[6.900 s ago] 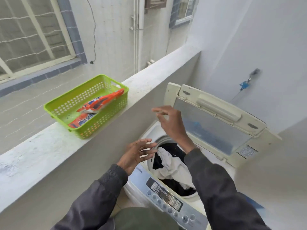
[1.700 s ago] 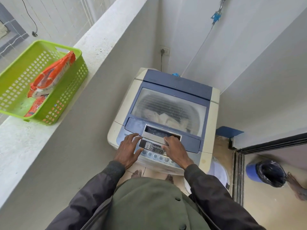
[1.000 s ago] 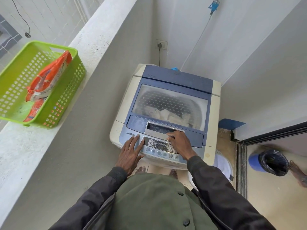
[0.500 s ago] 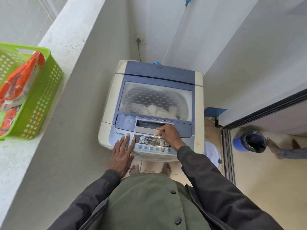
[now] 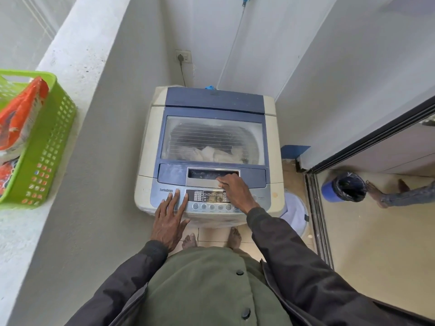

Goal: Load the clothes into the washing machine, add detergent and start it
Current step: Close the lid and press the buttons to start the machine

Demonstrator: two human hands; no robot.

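The top-loading washing machine (image 5: pixel 150 147) stands in the corner with its blue lid (image 5: pixel 211 100) down. Pale clothes (image 5: pixel 211 154) show through the lid's window. My left hand (image 5: pixel 170 220) lies flat with straight fingers on the left end of the control panel (image 5: pixel 209 196), beside the TurboDrum lettering. My right hand (image 5: pixel 235 191) rests over the right part of the panel, its bent fingertips touching the grey lid handle (image 5: pixel 202 182). An orange detergent bag (image 5: pixel 21 114) lies in the green basket (image 5: pixel 47 149) on the ledge to the left.
A concrete ledge (image 5: pixel 77 50) runs along the left wall. A plug sits in the wall socket (image 5: pixel 183 56) behind the machine. To the right, past the sliding door track (image 5: pixel 317 220), stand a blue bin (image 5: pixel 346 187) and another person's feet (image 5: pixel 376 191).
The lid stood open 6.9 s ago and is now down. Over the last second both hands have stayed on the panel while my view shifted, pushing the basket further left.
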